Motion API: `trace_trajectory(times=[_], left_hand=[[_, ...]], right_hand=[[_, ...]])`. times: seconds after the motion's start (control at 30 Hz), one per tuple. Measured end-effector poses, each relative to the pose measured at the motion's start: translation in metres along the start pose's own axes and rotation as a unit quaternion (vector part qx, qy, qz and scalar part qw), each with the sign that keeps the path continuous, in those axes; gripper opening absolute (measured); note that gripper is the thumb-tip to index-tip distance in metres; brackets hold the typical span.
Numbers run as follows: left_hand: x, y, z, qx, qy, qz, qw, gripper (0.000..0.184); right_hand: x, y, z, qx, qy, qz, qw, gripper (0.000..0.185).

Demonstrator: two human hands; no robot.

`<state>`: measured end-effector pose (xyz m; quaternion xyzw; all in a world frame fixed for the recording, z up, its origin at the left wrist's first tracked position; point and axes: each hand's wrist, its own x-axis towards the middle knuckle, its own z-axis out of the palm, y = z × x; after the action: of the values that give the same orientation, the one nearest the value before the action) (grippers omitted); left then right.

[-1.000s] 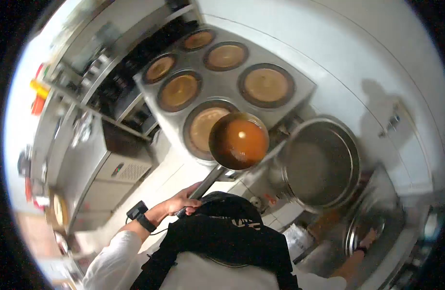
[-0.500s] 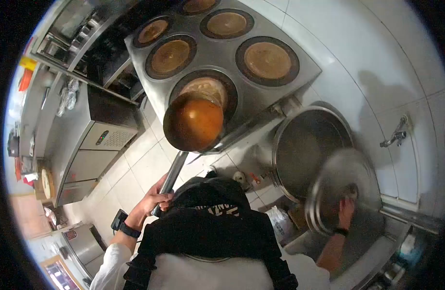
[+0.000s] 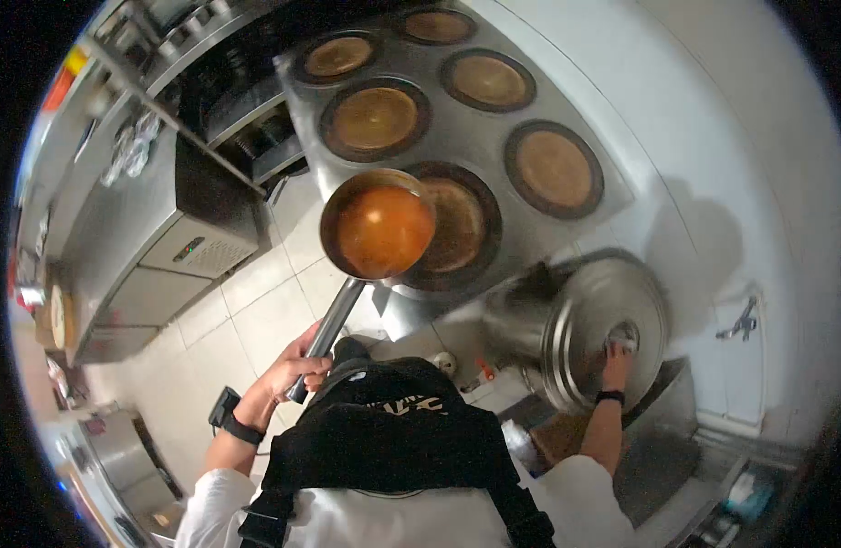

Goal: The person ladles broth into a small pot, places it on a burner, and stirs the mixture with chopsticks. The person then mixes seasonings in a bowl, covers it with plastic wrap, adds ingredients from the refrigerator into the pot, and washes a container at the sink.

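Note:
My left hand (image 3: 294, 370) is wrapped round the long metal handle of a saucepan (image 3: 340, 312). Orange-red soup or sauce (image 3: 375, 236) fills part of the pan, which hangs in the air by the near edge of the stovetop. On the right, my right hand (image 3: 616, 367) grips the handle of a large round metal lid (image 3: 571, 333). That lid covers the mouth of a tall stockpot (image 3: 516, 321) on the floor; whether it is fully seated I cannot tell.
A steel stovetop (image 3: 480, 123) with several round brown hotplates lies ahead. Left of it stands a steel counter cabinet (image 3: 206, 247) with crumpled plastic on top. A tap (image 3: 740, 320) sticks out from the tiled wall at right. White floor tiles (image 3: 256, 279) show between stove and cabinet.
My right hand has brought the lid leftward over the stockpot, whose open mouth showed before. The saucepan stays in my left hand, and the whole view has shifted.

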<state>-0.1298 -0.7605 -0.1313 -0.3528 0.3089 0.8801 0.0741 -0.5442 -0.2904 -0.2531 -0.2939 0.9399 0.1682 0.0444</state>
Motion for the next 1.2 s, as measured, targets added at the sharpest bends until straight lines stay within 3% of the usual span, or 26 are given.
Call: trace_trajectory(times=[0.03,0.07,0.13,0.17,0.2,0.27,0.33,0.43,0.5,0.53,0.6,0.67,0.73,0.77,0.87,0.9,0.93,1.0,1.03,1.07,1.13,1.2], left_hand=[[-0.001,-0.005,-0.007,-0.001,-0.014,0.004,1.000,0.073],[-0.006,-0.022,-0.001,-0.002,-0.007,0.029,1.000,0.073],[-0.014,-0.027,0.004,0.014,-0.040,0.028,0.999,0.072],[-0.015,-0.027,-0.001,0.026,-0.048,0.030,0.998,0.072],[-0.013,-0.029,-0.003,0.037,-0.056,0.031,0.997,0.072],[-0.012,-0.034,-0.009,0.097,-0.057,0.041,0.993,0.073],[-0.016,-0.033,-0.004,0.117,-0.074,0.056,0.989,0.073],[-0.009,-0.026,0.012,0.124,-0.089,0.063,0.986,0.071],[-0.004,-0.032,0.010,0.153,-0.089,0.084,0.981,0.071],[-0.002,-0.032,0.012,0.172,-0.087,0.096,0.976,0.070],[-0.001,-0.013,0.005,0.181,-0.093,0.115,0.972,0.068],[0.000,-0.007,0.007,0.169,-0.093,0.118,0.974,0.066],[0.018,-0.016,-0.005,0.179,-0.097,0.129,0.970,0.067],[0.017,-0.016,-0.003,0.195,-0.109,0.140,0.965,0.067],[0.013,-0.001,0.004,0.247,-0.100,0.140,0.954,0.068],[0.005,-0.002,0.013,0.241,-0.101,0.145,0.954,0.065],[0.014,-0.003,0.012,0.237,-0.112,0.151,0.953,0.063],[0.017,-0.006,0.014,0.230,-0.141,0.158,0.950,0.061],[0.021,-0.014,0.013,0.234,-0.122,0.158,0.952,0.062],[0.058,-0.003,-0.011,0.242,-0.105,0.159,0.951,0.064],[0.042,0.000,0.008,0.243,-0.049,0.157,0.956,0.069],[0.070,-0.003,0.005,0.289,-0.083,0.170,0.938,0.075]], right_hand=[[-0.012,0.011,0.014,0.009,0.009,0.011,1.000,0.027],[-0.036,0.072,0.116,0.035,0.104,-0.022,0.994,0.026],[-0.052,0.065,0.109,0.153,0.134,0.125,0.971,0.027],[-0.062,0.061,0.109,0.259,0.173,0.210,0.927,0.027],[-0.069,0.056,0.105,0.386,0.219,0.288,0.849,0.027],[-0.083,0.049,0.101,0.553,0.295,0.345,0.699,0.029],[-0.100,0.041,0.085,0.610,0.321,0.314,0.653,0.030],[-0.139,-0.059,-0.058,0.613,0.315,0.189,0.700,0.019],[-0.178,-0.127,-0.132,0.643,0.278,0.120,0.703,0.017],[-0.195,-0.151,-0.158,0.662,0.233,0.051,0.710,0.015],[-0.213,-0.197,-0.201,0.688,0.104,0.026,0.718,0.013],[-0.229,-0.214,-0.170,0.737,0.057,-0.039,0.672,0.012],[-0.239,-0.236,-0.152,0.643,0.048,-0.135,0.752,0.010],[-0.243,-0.243,-0.152,0.665,0.041,-0.165,0.727,0.006],[-0.247,-0.261,-0.165,0.665,0.027,-0.133,0.735,0.006],[-0.251,-0.246,-0.143,0.766,-0.042,-0.095,0.634,0.010],[-0.254,-0.249,-0.139,0.768,-0.033,-0.090,0.633,0.010],[-0.261,-0.245,-0.149,0.645,0.048,-0.190,0.738,0.011],[-0.268,-0.230,-0.132,0.643,0.055,-0.200,0.738,0.011],[-0.240,-0.237,-0.072,0.679,0.010,-0.189,0.710,0.010],[-0.241,-0.223,-0.067,0.704,-0.050,-0.206,0.678,0.010],[-0.257,-0.218,-0.082,0.735,0.002,-0.341,0.587,0.035]])
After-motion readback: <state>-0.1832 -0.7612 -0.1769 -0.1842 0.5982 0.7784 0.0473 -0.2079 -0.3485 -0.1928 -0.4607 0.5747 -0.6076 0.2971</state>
